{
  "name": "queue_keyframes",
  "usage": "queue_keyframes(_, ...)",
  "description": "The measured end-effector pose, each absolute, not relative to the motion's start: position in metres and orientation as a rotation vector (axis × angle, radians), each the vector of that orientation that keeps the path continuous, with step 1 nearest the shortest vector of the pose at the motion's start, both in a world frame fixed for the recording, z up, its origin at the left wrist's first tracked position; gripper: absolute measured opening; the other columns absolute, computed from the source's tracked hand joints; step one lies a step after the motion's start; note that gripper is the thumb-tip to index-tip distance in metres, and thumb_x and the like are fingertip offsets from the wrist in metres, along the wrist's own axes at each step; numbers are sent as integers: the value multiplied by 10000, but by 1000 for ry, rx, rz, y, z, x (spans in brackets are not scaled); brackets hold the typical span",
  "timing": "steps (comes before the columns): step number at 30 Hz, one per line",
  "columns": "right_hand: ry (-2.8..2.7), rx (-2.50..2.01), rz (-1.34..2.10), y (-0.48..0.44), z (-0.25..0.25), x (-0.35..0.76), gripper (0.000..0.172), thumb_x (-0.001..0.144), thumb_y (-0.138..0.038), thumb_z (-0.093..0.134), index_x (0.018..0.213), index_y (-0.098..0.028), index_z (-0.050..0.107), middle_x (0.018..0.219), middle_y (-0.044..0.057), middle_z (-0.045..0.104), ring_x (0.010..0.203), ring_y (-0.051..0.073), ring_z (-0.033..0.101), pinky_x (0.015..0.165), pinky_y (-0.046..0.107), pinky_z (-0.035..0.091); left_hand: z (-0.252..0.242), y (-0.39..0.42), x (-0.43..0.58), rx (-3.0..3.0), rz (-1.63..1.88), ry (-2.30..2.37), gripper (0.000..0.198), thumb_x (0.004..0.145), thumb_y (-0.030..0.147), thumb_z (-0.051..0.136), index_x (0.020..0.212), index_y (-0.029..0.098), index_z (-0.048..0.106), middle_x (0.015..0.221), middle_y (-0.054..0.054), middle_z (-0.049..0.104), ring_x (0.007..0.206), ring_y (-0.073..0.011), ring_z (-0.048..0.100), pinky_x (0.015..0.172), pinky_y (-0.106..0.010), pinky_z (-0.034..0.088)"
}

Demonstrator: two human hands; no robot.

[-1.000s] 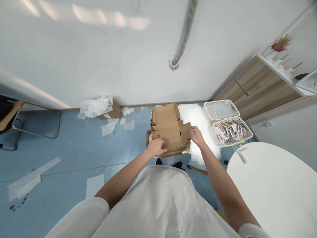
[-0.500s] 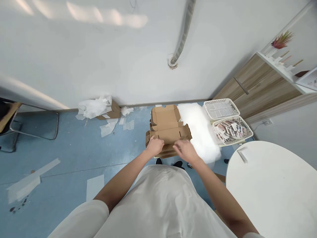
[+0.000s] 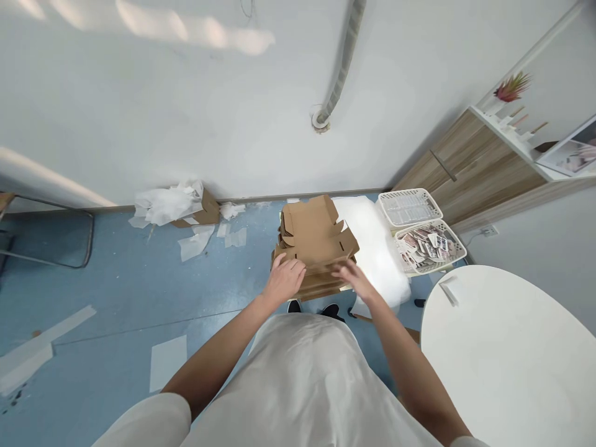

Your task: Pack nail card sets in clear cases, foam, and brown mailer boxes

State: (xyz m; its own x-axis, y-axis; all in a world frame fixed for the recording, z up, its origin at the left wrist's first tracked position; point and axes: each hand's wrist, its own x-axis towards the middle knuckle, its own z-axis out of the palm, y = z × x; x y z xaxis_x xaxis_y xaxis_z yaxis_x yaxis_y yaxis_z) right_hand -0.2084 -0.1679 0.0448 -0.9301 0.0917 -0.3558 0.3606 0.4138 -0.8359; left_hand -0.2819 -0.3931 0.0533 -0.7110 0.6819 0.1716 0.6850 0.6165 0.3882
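Observation:
A brown cardboard box (image 3: 311, 226), unfolded flat with slots and side flaps, lies on top of a stack of similar cardboard (image 3: 321, 284) in front of me. My left hand (image 3: 285, 277) is closed on its near left edge, with the fingers on the card. At the near right edge is my right hand (image 3: 352, 277), its slightly blurred fingers apart and pointing left. Whether those fingertips touch the card is unclear.
White foam sheeting (image 3: 370, 242) lies right of the stack. Beyond it are a basket of printed cards (image 3: 428, 247) and a white basket (image 3: 410, 207). A round white table (image 3: 507, 347) stands at right. Left, packing scraps (image 3: 167, 205) lie by the wall.
The near panel of the cardboard box, raised before, now lies flatter and opened out. My right hand has shifted slightly right and its fingers have spread. The view has turned a little.

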Motion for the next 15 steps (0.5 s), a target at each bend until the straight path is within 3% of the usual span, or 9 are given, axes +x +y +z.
queue_keyframes(2, 2385, 554, -1697, -153, 57, -212, 586, 838, -546, 303, 1323, -218, 270, 1206, 127, 529, 843, 191, 637, 693, 340, 503, 46, -393, -274, -1222, -709, -2820, 286, 875, 221, 284, 861, 211, 570, 849, -24, 627, 798, -144, 568, 1009, -404, 235)
queue_keyframes(5, 2495, 732, -1555, -141, 74, -220, 695, 794, -509, 435, 1366, -210, 177, 1184, 135, 536, 759, 182, 637, 651, 324, 508, 33, -390, -262, -1222, -788, -2827, 276, 867, 206, 301, 883, 219, 576, 899, -21, 636, 812, -141, 572, 1002, -399, 253)
queue_keyframes(10, 2803, 750, -939, -149, 85, -230, 458, 829, -308, 357, 1277, -224, 399, 1030, 77, 624, 818, 202, 602, 736, 346, 470, 23, -384, -251, -1197, -978, -2835, 260, 862, 225, 327, 895, 217, 585, 948, -25, 644, 847, -150, 577, 1003, -396, 258)
queue_keyframes(13, 2939, 711, -746, -155, 86, -227, 473, 828, -236, 307, 1291, -186, 390, 1026, 89, 623, 876, 220, 583, 772, 352, 449, 27, -384, -249, -1115, -1097, -2835, 226, 834, 313, 409, 953, 220, 577, 1045, -49, 614, 992, -197, 543, 1027, -437, 207)
queue_keyframes(15, 2974, 721, -782, -154, 88, -220, 488, 830, -234, 290, 1309, -177, 362, 1020, 85, 621, 855, 213, 586, 756, 352, 457, 32, -385, -251, -978, -1153, -2821, 305, 793, 387, 474, 1037, 219, 545, 1153, -78, 552, 1108, -248, 473, 1031, -472, 177)
